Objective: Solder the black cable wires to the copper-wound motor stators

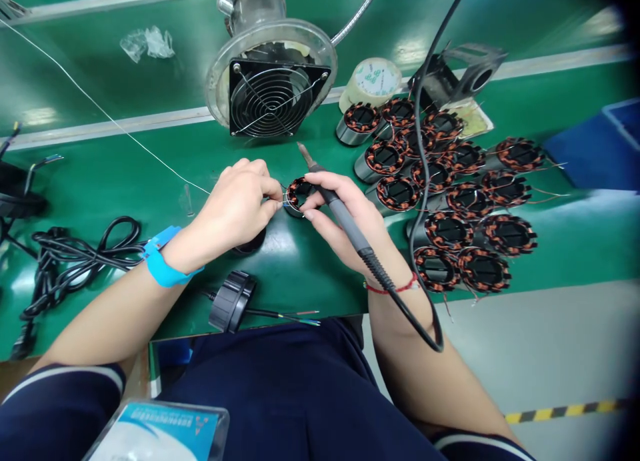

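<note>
My right hand (350, 214) is closed around a soldering iron (340, 211), its tip pointing up and away from me. Thumb and fingertips of that hand also reach the rim of a small motor stator (296, 193) with copper windings. On the stator's left side, my left hand (245, 204) pinches a thin wire (285, 201) at its edge. A long thin pale strand (125, 131) runs in from the upper left to the back of my left hand. Below that hand, a dark round part (251, 242) is partly covered.
Several wound stators (450, 228) stand grouped on the right. A fan (273, 104) on a metal duct faces me. Nearer lies a black cap (233, 301) with wires, and a coiled black cable (85, 254) at left. The iron's cord (424, 148) hangs across the stators.
</note>
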Demonstrator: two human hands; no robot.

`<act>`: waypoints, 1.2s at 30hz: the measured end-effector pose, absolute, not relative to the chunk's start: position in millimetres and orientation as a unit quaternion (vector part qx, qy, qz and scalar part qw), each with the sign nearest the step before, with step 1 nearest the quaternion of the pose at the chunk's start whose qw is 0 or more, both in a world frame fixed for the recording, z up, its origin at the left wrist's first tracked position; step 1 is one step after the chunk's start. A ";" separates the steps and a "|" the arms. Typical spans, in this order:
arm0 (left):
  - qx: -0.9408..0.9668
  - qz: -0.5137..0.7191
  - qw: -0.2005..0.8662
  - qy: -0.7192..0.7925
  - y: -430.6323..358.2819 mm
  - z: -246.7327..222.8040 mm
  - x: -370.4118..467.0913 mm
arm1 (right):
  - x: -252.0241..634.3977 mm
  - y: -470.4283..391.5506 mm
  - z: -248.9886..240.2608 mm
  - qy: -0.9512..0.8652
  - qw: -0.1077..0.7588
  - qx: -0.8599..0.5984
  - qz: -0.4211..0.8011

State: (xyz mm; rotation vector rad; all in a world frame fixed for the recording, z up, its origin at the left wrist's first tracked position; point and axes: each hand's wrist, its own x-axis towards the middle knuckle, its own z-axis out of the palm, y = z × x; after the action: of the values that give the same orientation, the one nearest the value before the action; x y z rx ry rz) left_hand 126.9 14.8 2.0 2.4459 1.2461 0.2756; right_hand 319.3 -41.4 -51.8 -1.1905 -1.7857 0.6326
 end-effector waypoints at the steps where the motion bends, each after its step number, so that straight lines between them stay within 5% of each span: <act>1: 0.868 0.100 0.194 0.445 15.8 2.3 126.6 | 317.0 -39.1 -52.2 -0.717 0.437 -0.482 0.250; 36: 0.837 0.160 0.211 0.479 18.0 -7.8 122.8 | 298.1 -82.0 -78.5 -0.595 0.643 -0.481 0.031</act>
State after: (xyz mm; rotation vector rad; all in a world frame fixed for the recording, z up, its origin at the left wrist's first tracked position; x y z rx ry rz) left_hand 122.8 18.0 -7.8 2.3251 1.3316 0.4432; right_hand 298.1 -82.0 -78.5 -1.0952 -1.3553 0.0699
